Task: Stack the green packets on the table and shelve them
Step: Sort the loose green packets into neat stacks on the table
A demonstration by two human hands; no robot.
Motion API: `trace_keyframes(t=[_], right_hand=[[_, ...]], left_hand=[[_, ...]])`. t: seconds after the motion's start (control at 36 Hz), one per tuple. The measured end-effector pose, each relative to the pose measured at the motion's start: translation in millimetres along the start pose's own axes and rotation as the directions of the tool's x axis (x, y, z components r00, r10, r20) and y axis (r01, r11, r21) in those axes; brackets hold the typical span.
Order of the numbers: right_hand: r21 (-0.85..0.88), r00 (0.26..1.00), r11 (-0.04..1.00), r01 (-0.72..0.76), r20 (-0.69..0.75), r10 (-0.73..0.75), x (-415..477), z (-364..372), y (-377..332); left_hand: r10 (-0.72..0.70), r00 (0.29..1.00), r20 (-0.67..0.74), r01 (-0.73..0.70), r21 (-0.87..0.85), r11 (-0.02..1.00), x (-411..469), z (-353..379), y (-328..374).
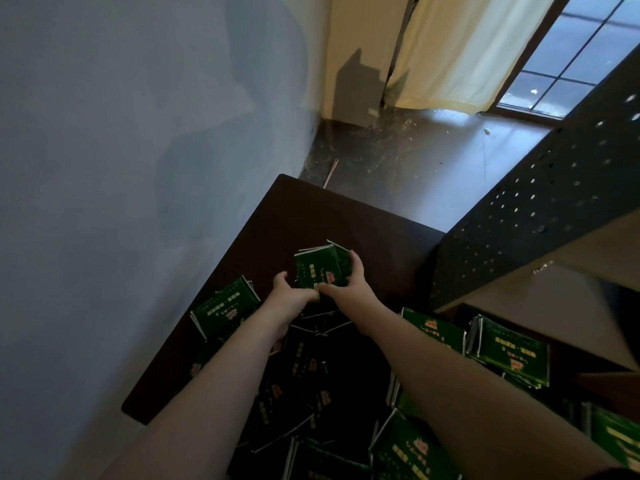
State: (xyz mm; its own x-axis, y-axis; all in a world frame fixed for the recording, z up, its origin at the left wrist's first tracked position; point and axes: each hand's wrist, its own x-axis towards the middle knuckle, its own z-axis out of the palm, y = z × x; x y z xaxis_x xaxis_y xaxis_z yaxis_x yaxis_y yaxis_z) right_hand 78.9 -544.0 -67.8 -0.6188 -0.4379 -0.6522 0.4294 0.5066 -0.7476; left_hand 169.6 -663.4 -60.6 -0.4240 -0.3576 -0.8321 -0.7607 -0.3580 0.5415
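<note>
A pale blue wall (121,168) runs down my left, with the dark tabletop (277,209) set against it; near its left edge a small pile of green packets (225,306) lies just beside my left forearm; my left hand (285,296) reaches forward with its fingers (280,277) curled against the left side of the stack of packets (320,266) I am holding over the middle of the tabletop; my right hand (349,284) closes on the same stack from the right, fingers wrapped over its far edge and thumb across the near side, so both hands pinch it between them; below my arms more packets (308,368) lie scattered in shadow, overlapping one another; further right, brighter packets (512,351) lie heaped at the table's right edge; above them stands a dark shelf unit (540,209) with a perforated side panel; beyond it are a dusty floor (415,157), a cream curtain (460,46) and a window (581,57).
</note>
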Motion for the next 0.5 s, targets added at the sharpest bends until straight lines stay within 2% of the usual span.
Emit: trace_keyframes(t=[0.06, 0.11, 0.17, 0.22, 0.28, 0.31, 0.36, 0.39, 0.5], right_hand=[[-0.149, 0.992, 0.981, 0.124, 0.024, -0.122, -6.7, -7.4, -7.0], [-0.358, 0.968, 0.901, 0.246, 0.036, -0.25, -12.5, -14.2, -15.0], [-0.583, 0.92, 0.736, 0.344, 0.053, -0.388, -16.6, -19.5, -21.9], [-0.762, 0.862, 0.508, 0.402, 0.126, -0.492, -18.0, -24.3, -22.6], [-0.856, 0.837, 0.321, 0.404, 0.205, -0.506, -17.1, -27.6, -18.7], [-0.882, 0.837, 0.26, 0.394, 0.228, -0.497, -16.2, -27.9, -14.8], [-0.907, 0.841, 0.189, 0.377, 0.249, -0.48, -14.3, -25.6, -4.1], [-0.91, 0.838, 0.174, 0.377, 0.255, -0.482, -12.3, -24.3, 1.8], [-0.912, 0.823, 0.165, 0.376, 0.246, -0.512, -7.9, -23.3, 17.1]], left_hand=[[0.082, 0.997, 0.008, -0.082, -0.014, 0.997, -2.5, 2.9, 4.9], [0.208, 0.978, -0.004, -0.208, 0.0, 0.978, -4.3, 4.5, 8.2], [0.341, 0.94, -0.027, -0.339, 0.065, 0.939, -6.6, 4.3, 10.1], [0.457, 0.888, -0.058, -0.441, 0.176, 0.88, -6.9, 4.2, 8.9], [0.574, 0.818, -0.044, -0.534, 0.313, 0.785, -6.8, 6.1, 5.0], [0.624, 0.782, -0.013, -0.571, 0.386, 0.724, -6.8, 7.7, 2.6], [0.677, 0.733, 0.066, -0.603, 0.524, 0.601, -5.1, 11.9, -1.7], [0.675, 0.731, 0.101, -0.596, 0.575, 0.56, -2.8, 14.1, -3.2], [0.575, 0.808, 0.13, -0.497, 0.676, 0.545, 6.0, 22.2, -5.7]])
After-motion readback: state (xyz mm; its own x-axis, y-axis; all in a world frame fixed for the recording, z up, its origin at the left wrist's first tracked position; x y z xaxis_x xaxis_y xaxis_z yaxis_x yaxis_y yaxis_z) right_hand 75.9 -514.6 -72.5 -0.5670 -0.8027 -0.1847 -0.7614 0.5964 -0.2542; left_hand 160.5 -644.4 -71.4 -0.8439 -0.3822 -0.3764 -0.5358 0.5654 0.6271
